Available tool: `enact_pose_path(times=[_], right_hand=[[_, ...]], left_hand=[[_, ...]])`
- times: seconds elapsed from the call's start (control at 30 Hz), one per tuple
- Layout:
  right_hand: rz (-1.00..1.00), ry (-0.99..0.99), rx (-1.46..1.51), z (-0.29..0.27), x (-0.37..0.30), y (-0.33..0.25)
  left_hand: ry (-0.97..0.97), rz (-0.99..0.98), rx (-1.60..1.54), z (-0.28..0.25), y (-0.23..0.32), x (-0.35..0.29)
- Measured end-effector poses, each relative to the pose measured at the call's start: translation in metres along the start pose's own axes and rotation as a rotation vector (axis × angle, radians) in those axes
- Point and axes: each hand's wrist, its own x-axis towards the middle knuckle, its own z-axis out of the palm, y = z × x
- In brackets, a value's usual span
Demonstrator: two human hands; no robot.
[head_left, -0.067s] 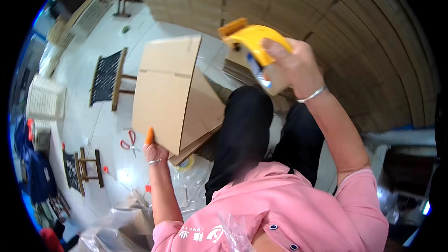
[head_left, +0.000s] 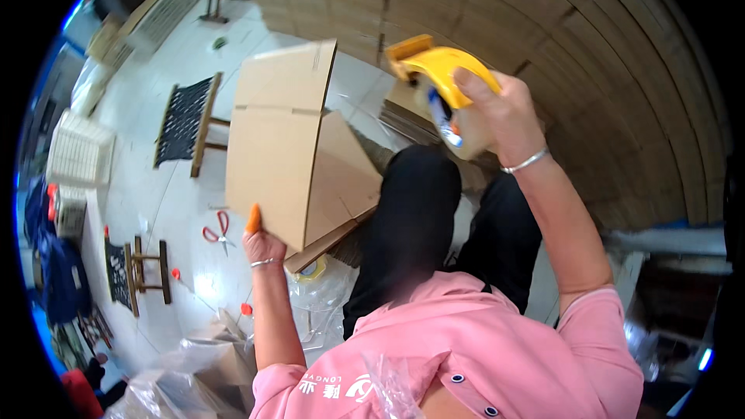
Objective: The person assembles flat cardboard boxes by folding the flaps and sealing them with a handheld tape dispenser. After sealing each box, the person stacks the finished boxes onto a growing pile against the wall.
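Observation:
My left hand [head_left: 265,247] grips the lower left corner of a brown cardboard box [head_left: 273,140], with an orange cover on one digit. The box stands tilted and partly unfolded in front of my left knee, one panel facing me and another slanting off to the right. My right hand [head_left: 508,116] is raised above my knees, wrapped round a yellow tape dispenser [head_left: 458,71] that carries a roll of clear tape. The dispenser is held apart from the box, to its upper right. My left fingers behind the cardboard are hidden.
Stacked flat cardboard [head_left: 621,93] fills the right and far side. On the floor at left lie red-handled scissors [head_left: 217,230], near a woven folding stool [head_left: 186,124] and a smaller stool [head_left: 138,275]. White crates [head_left: 80,147] stand farther left; plastic-wrapped goods [head_left: 190,380] sit lower left.
My right hand has moved a little to the right with the tape dispenser. The whole view has shifted slightly; my left hand keeps its grip on the box.

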Motion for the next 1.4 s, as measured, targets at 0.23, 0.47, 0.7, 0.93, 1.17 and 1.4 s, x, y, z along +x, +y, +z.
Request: enact_pose_path(times=[0.23,0.47,0.7,0.93,1.17,1.4], right_hand=[[0.004,-0.007,-0.029,0.060,0.012,0.028],[-0.179,0.104,-0.417,0.087,0.015,0.048],[-0.080,-0.151,-1.197,0.116,0.025,0.005],[-0.152,-0.390,-1.149,0.168,0.003,0.032],[0.068,-0.502,-0.745,0.138,0.017,0.055],[0.169,-0.482,-0.577,0.125,0.021,0.071]], left_hand=[[-0.162,-0.094,-0.153,0.093,-0.061,-0.012],[-0.378,-0.630,0.103,0.061,-0.080,-0.043],[-0.341,0.272,0.895,0.123,0.002,-0.043],[-0.320,0.798,1.365,0.157,0.008,0.078],[-0.278,0.736,1.234,0.134,0.004,0.082],[-0.381,0.678,1.211,0.122,0.022,0.075]])
